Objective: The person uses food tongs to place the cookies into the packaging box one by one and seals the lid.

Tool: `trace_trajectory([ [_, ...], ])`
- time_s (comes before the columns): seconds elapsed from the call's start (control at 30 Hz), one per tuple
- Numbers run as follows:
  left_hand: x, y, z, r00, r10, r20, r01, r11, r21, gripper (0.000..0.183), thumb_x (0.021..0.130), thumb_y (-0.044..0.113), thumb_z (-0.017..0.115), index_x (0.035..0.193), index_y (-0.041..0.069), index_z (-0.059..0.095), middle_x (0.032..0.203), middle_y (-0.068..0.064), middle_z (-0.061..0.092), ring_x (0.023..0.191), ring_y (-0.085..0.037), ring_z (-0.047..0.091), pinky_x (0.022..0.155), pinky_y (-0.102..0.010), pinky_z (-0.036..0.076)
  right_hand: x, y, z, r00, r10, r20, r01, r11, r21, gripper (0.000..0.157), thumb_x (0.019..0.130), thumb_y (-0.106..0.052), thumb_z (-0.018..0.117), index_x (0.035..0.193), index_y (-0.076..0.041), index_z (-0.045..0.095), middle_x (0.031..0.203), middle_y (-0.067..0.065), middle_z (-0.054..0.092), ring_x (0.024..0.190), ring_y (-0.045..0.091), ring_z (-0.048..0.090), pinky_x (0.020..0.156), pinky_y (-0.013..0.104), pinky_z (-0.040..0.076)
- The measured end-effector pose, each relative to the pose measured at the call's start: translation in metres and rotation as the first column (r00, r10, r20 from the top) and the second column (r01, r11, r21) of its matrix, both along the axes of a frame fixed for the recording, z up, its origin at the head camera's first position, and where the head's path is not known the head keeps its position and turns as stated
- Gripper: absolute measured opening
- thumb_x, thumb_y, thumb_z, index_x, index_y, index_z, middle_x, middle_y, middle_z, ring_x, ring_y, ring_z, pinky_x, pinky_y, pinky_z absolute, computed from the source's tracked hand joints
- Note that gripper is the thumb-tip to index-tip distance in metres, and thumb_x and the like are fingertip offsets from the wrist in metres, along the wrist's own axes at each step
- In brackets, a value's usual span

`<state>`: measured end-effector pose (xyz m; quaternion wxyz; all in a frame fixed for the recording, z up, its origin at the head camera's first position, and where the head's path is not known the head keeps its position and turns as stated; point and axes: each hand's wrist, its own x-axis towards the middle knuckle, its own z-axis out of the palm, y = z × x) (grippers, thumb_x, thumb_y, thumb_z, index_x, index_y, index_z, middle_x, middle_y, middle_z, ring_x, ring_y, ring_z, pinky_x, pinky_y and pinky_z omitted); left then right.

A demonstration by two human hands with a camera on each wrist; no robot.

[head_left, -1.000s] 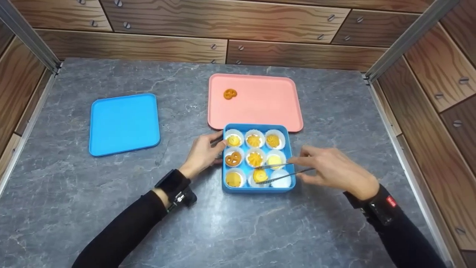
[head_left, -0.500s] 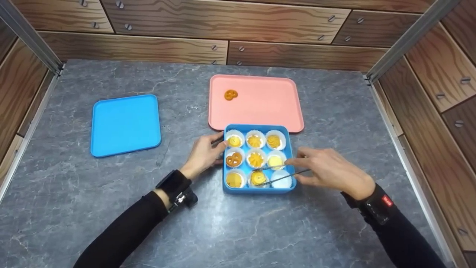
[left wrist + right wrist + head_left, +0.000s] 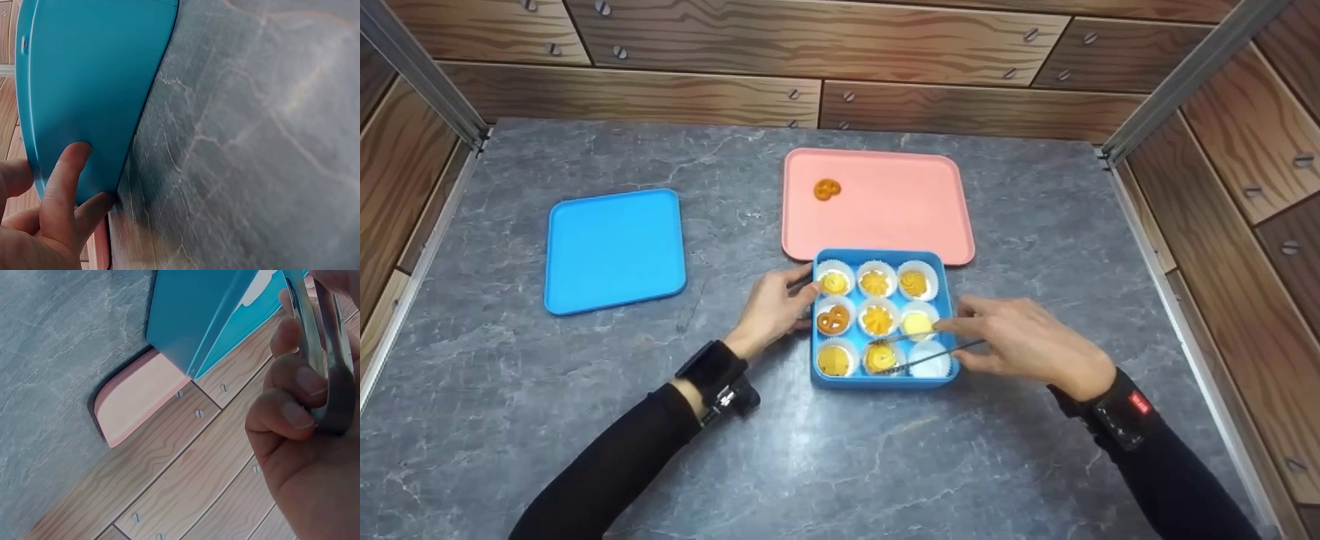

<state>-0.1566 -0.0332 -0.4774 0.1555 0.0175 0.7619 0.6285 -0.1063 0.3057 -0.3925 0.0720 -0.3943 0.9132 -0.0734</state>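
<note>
A blue box holds several white paper cups, most with a cookie inside. My left hand holds the box's left side, thumb at the rim and fingertips against the outer wall. My right hand grips metal tweezers, the curled fingers around their bent end. The prongs reach over the front row, on either side of a yellow swirled cookie in the middle cup. An empty paper cup sits at the front right, partly under the tweezers. A pretzel cookie lies in the left cup of the middle row.
Behind the box, touching or nearly touching it, lies a pink tray with one pretzel cookie. A blue lid rests on the grey marbled table to the left. Wood-patterned walls enclose the back and sides.
The yellow swirled cookie, held higher between the prongs a second ago, has come down into the front middle cup. My right hand shifted slightly left; my left hand stayed at the box.
</note>
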Motion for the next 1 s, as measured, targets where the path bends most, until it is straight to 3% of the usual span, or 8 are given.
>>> trace_trajectory([
  [0.37, -0.0002, 0.0008, 0.0009, 1.0, -0.004, 0.009, 0.004, 1.0, 0.001, 0.052, 0.103, 0.015, 0.065, 0.152, 0.006, 0.05, 0.14, -0.018, 0.063, 0.06, -0.027, 0.066, 0.063, -0.04, 0.068, 0.001, 0.0025, -0.0004, 1.0, -0.011, 0.006, 0.011, 1.0, 0.019, 0.048, 0.091, -0.029, 0.081, 0.136, -0.018, 0.07, 0.096, -0.004, 0.053, 0.064, 0.005, 0.04, 0.049, 0.016, 0.039],
  [0.63, 0.0002, 0.0006, 0.001, 1.0, 0.001, 0.021, -0.001, 1.0, -0.002, 0.053, 0.103, 0.016, 0.065, 0.152, 0.006, 0.049, 0.14, -0.019, 0.063, 0.059, -0.027, 0.065, 0.063, -0.039, 0.068, 0.0015, 0.004, -0.0032, 0.997, -0.03, 0.07, 0.03, 1.0, -0.003, 0.052, 0.093, -0.028, 0.079, 0.141, -0.016, 0.066, 0.097, -0.001, 0.055, 0.066, 0.005, 0.042, 0.05, 0.016, 0.043],
  [0.87, 0.0012, -0.0008, 0.0013, 0.999, -0.005, -0.035, 0.004, 1.0, -0.023, 0.051, 0.103, 0.018, 0.065, 0.15, 0.005, 0.052, 0.142, -0.018, 0.061, 0.091, -0.022, 0.075, 0.067, -0.034, 0.069, 0.0006, 0.0076, -0.0066, 0.996, -0.011, 0.087, 0.015, 0.999, -0.046, 0.046, 0.092, -0.025, 0.079, 0.135, -0.013, 0.07, 0.088, -0.008, 0.051, 0.067, 0.004, 0.04, 0.05, 0.016, 0.043],
  [1.0, 0.0007, -0.0003, 0.0008, 1.0, -0.003, -0.016, 0.003, 1.0, 0.001, 0.051, 0.103, 0.017, 0.065, 0.151, 0.004, 0.051, 0.142, -0.018, 0.062, 0.091, -0.024, 0.075, 0.068, -0.034, 0.069, -0.0016, 0.009, -0.0073, 0.99, -0.013, 0.143, 0.021, 0.998, -0.051, 0.044, 0.093, -0.025, 0.078, 0.135, -0.014, 0.07, 0.086, -0.008, 0.054, 0.067, 0.004, 0.041, 0.052, 0.017, 0.044],
])
